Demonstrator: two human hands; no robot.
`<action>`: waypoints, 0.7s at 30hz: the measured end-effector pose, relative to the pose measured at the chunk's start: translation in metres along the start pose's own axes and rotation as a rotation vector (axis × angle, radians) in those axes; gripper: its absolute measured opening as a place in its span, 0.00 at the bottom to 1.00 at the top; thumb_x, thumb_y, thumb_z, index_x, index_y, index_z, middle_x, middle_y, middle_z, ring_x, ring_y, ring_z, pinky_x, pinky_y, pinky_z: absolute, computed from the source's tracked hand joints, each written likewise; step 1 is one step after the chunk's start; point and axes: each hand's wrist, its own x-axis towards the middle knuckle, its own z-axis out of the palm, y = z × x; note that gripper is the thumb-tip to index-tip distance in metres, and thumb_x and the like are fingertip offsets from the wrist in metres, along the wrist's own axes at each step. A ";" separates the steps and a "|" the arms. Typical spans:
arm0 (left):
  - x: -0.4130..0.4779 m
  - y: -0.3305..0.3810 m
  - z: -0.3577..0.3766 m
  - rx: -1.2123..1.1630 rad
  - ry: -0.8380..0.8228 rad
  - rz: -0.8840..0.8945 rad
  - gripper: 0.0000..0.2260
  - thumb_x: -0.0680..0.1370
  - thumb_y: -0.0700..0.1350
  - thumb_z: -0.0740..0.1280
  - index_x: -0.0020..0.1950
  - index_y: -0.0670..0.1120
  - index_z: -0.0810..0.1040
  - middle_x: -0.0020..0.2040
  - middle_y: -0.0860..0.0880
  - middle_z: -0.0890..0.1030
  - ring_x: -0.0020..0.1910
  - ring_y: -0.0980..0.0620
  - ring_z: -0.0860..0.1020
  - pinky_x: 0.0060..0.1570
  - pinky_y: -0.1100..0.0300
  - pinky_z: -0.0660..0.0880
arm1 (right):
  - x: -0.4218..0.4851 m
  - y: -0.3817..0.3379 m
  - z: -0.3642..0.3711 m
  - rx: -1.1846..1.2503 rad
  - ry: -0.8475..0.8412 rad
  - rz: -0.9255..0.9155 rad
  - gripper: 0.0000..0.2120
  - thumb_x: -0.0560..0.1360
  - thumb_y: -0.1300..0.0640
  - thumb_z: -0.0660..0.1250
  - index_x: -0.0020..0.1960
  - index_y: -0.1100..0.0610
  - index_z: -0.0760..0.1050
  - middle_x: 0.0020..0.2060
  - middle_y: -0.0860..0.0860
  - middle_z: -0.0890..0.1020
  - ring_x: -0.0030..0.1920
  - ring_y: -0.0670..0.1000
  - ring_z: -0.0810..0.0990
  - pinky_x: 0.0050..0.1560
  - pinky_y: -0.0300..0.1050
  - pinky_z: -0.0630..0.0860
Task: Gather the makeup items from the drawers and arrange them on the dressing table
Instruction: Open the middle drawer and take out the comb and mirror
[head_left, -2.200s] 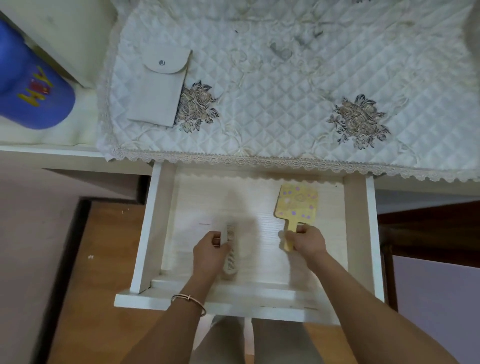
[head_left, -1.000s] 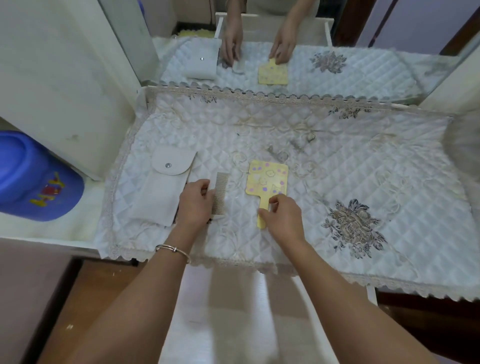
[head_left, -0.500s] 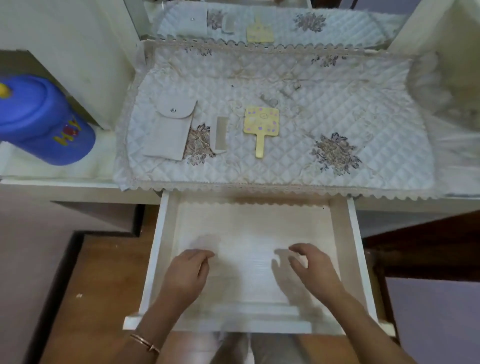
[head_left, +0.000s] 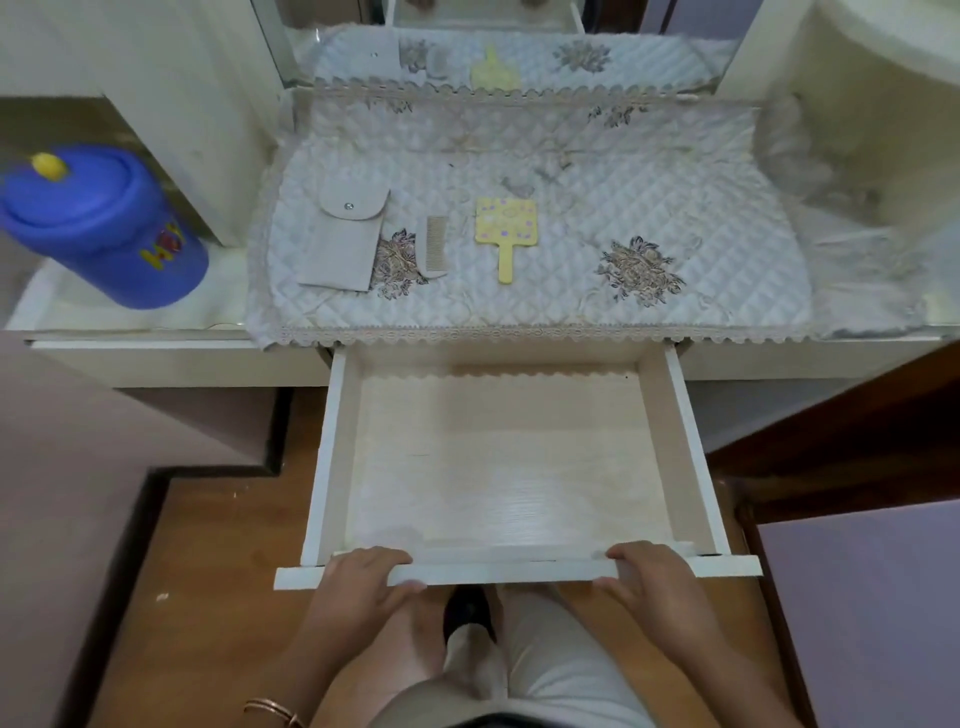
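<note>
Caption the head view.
Left hand and right hand grip the open drawer front; pouch, comb and hand mirror lie on the cloth.

On quilted cloth (head_left: 571, 171), upper centre: pouch (head_left: 343, 239) left, comb (head_left: 435, 247) beside it, hand mirror (head_left: 505, 223) further right (none touching). Lower centre, in front: drawer (head_left: 504, 467).

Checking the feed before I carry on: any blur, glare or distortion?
Head view: even light, no glare; comb and yellow mirror sharp at centre; cloth smeared soft at its right end; wide-angle stretch skews the blue container at left; left hand and right hand gripping the drawer soft.
</note>
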 end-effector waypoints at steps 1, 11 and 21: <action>0.001 0.000 -0.001 -0.006 0.004 -0.004 0.52 0.54 0.80 0.31 0.61 0.56 0.74 0.61 0.60 0.77 0.60 0.59 0.72 0.63 0.61 0.60 | 0.000 0.001 0.001 0.006 0.018 0.005 0.18 0.71 0.44 0.67 0.58 0.51 0.76 0.55 0.46 0.81 0.56 0.48 0.76 0.59 0.40 0.69; 0.073 0.014 -0.035 0.074 0.154 -0.013 0.41 0.62 0.75 0.45 0.57 0.50 0.79 0.55 0.52 0.82 0.57 0.51 0.77 0.59 0.55 0.69 | 0.085 0.000 -0.019 -0.041 0.148 -0.080 0.18 0.65 0.48 0.75 0.51 0.54 0.79 0.45 0.50 0.84 0.47 0.54 0.81 0.50 0.47 0.77; 0.175 0.057 -0.088 0.203 0.549 -0.014 0.39 0.64 0.48 0.77 0.70 0.51 0.61 0.70 0.40 0.67 0.70 0.41 0.58 0.69 0.47 0.58 | 0.203 -0.029 -0.070 -0.319 0.472 -0.244 0.45 0.53 0.48 0.81 0.65 0.52 0.65 0.63 0.56 0.72 0.63 0.58 0.64 0.62 0.56 0.57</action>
